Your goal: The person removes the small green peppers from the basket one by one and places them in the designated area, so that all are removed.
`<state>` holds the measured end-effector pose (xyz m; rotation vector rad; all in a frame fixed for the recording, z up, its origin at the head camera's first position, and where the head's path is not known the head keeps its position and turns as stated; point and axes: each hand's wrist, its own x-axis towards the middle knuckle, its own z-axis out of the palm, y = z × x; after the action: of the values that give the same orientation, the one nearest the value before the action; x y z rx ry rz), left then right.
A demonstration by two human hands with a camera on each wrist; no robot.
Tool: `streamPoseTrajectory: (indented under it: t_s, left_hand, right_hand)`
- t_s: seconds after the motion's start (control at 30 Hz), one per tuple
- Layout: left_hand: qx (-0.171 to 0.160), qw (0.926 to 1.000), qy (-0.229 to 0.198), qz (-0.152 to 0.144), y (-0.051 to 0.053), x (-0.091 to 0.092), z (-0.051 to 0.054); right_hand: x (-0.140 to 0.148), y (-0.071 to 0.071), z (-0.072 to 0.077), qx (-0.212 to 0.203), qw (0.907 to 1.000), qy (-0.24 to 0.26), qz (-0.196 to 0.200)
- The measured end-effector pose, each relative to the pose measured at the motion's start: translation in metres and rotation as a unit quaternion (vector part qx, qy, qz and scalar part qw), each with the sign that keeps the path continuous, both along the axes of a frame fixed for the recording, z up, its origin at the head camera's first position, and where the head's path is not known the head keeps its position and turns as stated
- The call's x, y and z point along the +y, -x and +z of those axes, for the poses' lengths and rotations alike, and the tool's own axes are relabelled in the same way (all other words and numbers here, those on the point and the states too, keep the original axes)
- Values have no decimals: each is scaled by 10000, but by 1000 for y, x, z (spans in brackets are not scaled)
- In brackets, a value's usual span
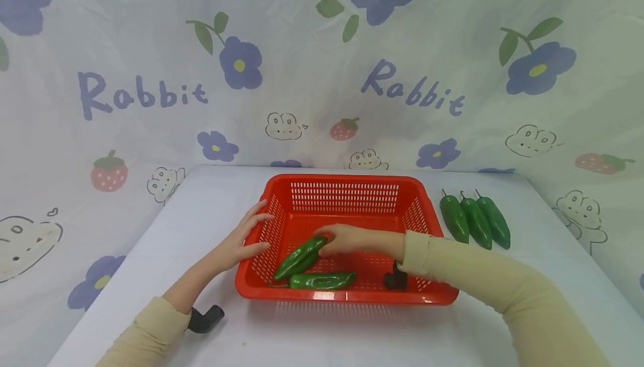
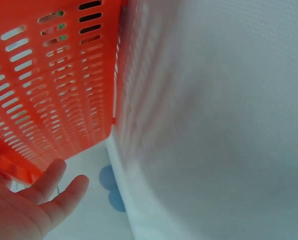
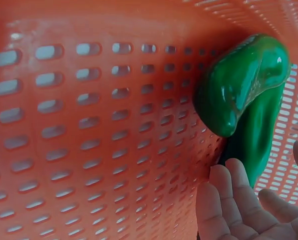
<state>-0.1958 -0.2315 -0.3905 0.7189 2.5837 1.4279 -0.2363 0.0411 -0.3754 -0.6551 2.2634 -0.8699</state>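
A red plastic basket (image 1: 347,294) with slotted walls stands in the middle of the table. Inside, at its left end, long green peppers lie together: one along the front wall (image 1: 323,281), another slanted behind it (image 1: 298,259), with a darker green part showing beneath. My right hand (image 1: 344,239) reaches into the basket at the upper end of the slanted pepper. In the right wrist view its fingers (image 3: 231,200) are loosely extended beside that pepper, with a gap towards the thumb. My left hand (image 1: 238,244) is spread at the basket's left rim, fingertips over the edge.
Three green peppers (image 1: 475,221) lie side by side on the white table (image 1: 322,339), right of the basket. A patterned cloth (image 1: 302,76) hangs behind. Black wrist devices show beneath the left wrist (image 1: 206,319) and the right wrist (image 1: 396,278).
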Motion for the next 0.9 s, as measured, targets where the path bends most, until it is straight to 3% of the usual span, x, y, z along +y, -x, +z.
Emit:
streamPoseTrajectory:
  t_s: [0.27, 0.7, 0.9]
  left_hand:
    - [124, 9999, 53, -22, 0, 0, 1]
    - [69, 9999, 156, 21, -1, 1, 1]
    - [40, 9999, 99, 13, -1, 1, 1]
  right_hand:
    - [-15, 6, -6, 309, 9995, -30, 37]
    - [-46, 11, -15, 595, 9975, 121, -361]
    - [-57, 16, -20, 228, 9971, 585, -423]
